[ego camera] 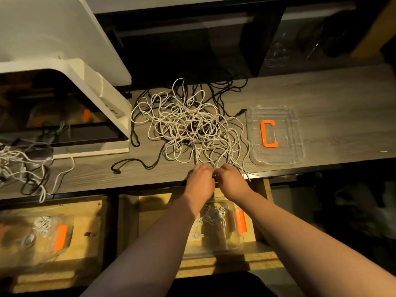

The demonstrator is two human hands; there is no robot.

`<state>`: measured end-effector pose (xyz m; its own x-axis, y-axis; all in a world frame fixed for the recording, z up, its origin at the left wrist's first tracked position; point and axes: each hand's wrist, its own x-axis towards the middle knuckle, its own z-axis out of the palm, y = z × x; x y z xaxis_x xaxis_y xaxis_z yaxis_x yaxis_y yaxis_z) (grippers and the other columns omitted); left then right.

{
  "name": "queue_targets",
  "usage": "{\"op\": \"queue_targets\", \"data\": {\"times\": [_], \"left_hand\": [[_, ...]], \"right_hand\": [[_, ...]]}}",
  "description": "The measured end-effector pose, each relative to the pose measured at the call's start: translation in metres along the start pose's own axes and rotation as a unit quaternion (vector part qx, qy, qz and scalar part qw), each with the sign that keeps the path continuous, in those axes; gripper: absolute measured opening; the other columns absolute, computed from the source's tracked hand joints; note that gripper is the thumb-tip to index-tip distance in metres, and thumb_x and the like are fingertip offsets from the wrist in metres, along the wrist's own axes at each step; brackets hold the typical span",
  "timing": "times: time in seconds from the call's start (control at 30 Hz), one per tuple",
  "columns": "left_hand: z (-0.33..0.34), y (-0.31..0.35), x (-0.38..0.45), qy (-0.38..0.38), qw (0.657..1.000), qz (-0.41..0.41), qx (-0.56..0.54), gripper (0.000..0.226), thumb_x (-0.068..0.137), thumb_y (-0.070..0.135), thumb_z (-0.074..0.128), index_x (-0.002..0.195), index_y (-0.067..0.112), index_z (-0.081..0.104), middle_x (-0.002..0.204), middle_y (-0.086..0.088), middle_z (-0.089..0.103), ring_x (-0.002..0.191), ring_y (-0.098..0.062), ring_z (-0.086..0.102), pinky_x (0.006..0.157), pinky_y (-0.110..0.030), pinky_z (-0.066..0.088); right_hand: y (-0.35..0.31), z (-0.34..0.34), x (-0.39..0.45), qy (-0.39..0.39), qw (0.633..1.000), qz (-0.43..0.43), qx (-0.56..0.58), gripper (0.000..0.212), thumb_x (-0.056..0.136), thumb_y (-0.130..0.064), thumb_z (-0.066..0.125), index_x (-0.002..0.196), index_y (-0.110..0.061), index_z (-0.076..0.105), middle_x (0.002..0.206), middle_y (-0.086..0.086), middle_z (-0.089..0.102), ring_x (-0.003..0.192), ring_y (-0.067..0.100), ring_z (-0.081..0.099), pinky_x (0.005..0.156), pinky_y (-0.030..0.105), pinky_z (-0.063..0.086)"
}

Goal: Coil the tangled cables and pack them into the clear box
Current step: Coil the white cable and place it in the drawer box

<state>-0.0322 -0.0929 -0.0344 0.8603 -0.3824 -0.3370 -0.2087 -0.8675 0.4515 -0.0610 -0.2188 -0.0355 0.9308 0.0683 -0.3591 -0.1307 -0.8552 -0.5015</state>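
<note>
The tangle of white and black cables (188, 125) lies on the desk (321, 99), just beyond the fingers. The left hand (200, 179) and right hand (230, 179) meet at its near edge, fingers curled round strands. A clear lid (276, 159) lies right of them, a clear box (216, 243) beneath.

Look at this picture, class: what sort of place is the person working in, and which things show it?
Probably a home or hobby workbench. A wood-grain desk carries a tangle of white and black cables, a white machine stands at its left, and clear boxes with orange latches sit on shelves below.
</note>
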Motion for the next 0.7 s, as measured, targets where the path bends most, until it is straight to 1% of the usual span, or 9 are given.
{"op": "queue_targets", "data": {"times": [0.07,0.13,0.2,0.27,0.33,0.43,0.5,0.57,0.7], "left_hand": [[0.006,-0.007,0.007,-0.034,0.998,0.013,0.051,0.033,0.094,0.007,0.057,0.126,0.009,0.064,0.136,-0.006,0.052,0.131,-0.024,0.040,0.112,-0.039,0.037],[0.008,-0.018,0.013,-0.046,0.996,0.023,0.066,0.028,0.093,0.005,0.058,0.119,0.008,0.067,0.134,-0.006,0.052,0.131,-0.024,0.039,0.111,-0.039,0.038],[0.006,-0.026,0.017,-0.050,0.996,0.037,0.061,0.020,0.092,0.004,0.057,0.107,0.009,0.070,0.125,-0.006,0.055,0.126,-0.024,0.042,0.106,-0.038,0.041],[0.002,-0.030,0.019,-0.040,0.997,0.060,0.041,0.013,0.093,0.009,0.057,0.100,0.011,0.068,0.116,-0.005,0.057,0.120,-0.024,0.045,0.101,-0.036,0.042],[-0.004,-0.030,0.017,-0.015,0.996,0.083,0.018,0.007,0.094,0.017,0.059,0.098,0.015,0.064,0.109,-0.002,0.059,0.113,-0.021,0.048,0.097,-0.036,0.042],[-0.015,-0.024,0.009,0.049,0.995,0.088,-0.007,0.004,0.095,0.021,0.058,0.097,0.020,0.062,0.097,0.004,0.063,0.101,-0.018,0.053,0.099,-0.035,0.037],[-0.022,-0.019,0.002,0.089,0.993,0.074,-0.037,0.005,0.095,0.022,0.058,0.098,0.019,0.062,0.092,0.005,0.063,0.098,-0.017,0.053,0.100,-0.035,0.036],[-0.029,-0.014,-0.004,0.112,0.990,0.060,-0.055,0.009,0.097,0.023,0.058,0.102,0.018,0.063,0.091,0.004,0.063,0.098,-0.017,0.052,0.099,-0.034,0.036],[-0.047,-0.005,-0.013,0.131,0.988,0.041,-0.074,0.013,0.100,0.029,0.056,0.107,0.021,0.063,0.081,0.010,0.052,0.091,-0.013,0.047,0.099,-0.034,0.034]], "right_hand": [[0.006,0.002,0.006,-0.028,0.998,-0.013,-0.063,0.031,0.091,-0.013,0.057,0.121,-0.014,0.066,0.113,0.011,0.056,0.109,0.033,0.051,0.091,0.040,0.045],[0.009,0.001,0.013,-0.037,0.992,-0.019,-0.123,0.035,0.089,-0.016,0.058,0.124,-0.017,0.064,0.122,0.009,0.054,0.118,0.031,0.045,0.096,0.040,0.043],[0.010,-0.001,0.017,-0.042,0.983,-0.014,-0.177,0.035,0.089,-0.018,0.059,0.124,-0.017,0.063,0.127,0.008,0.050,0.122,0.030,0.042,0.098,0.040,0.040],[0.013,0.000,0.019,-0.039,0.977,-0.020,-0.207,0.033,0.090,-0.021,0.058,0.123,-0.020,0.064,0.128,0.007,0.049,0.123,0.029,0.041,0.098,0.039,0.037],[0.015,0.000,0.018,-0.015,0.980,-0.025,-0.197,0.029,0.093,-0.023,0.055,0.118,-0.022,0.067,0.122,0.006,0.052,0.118,0.029,0.044,0.094,0.039,0.037],[0.014,-0.006,0.016,0.035,0.987,-0.036,-0.154,0.021,0.095,-0.025,0.056,0.110,-0.017,0.069,0.108,0.007,0.053,0.105,0.029,0.051,0.083,0.037,0.041],[0.013,-0.015,0.014,0.044,0.989,-0.039,-0.134,0.021,0.093,-0.025,0.059,0.111,-0.014,0.063,0.107,0.007,0.052,0.100,0.027,0.053,0.081,0.037,0.044],[0.011,-0.027,0.011,0.069,0.993,-0.029,-0.096,0.023,0.093,-0.027,0.058,0.111,-0.014,0.059,0.107,0.007,0.052,0.095,0.026,0.055,0.079,0.037,0.047],[0.004,-0.058,0.008,0.134,0.990,-0.002,-0.032,0.023,0.095,-0.031,0.057,0.111,-0.014,0.061,0.105,0.005,0.050,0.087,0.022,0.055,0.075,0.036,0.050]]}}
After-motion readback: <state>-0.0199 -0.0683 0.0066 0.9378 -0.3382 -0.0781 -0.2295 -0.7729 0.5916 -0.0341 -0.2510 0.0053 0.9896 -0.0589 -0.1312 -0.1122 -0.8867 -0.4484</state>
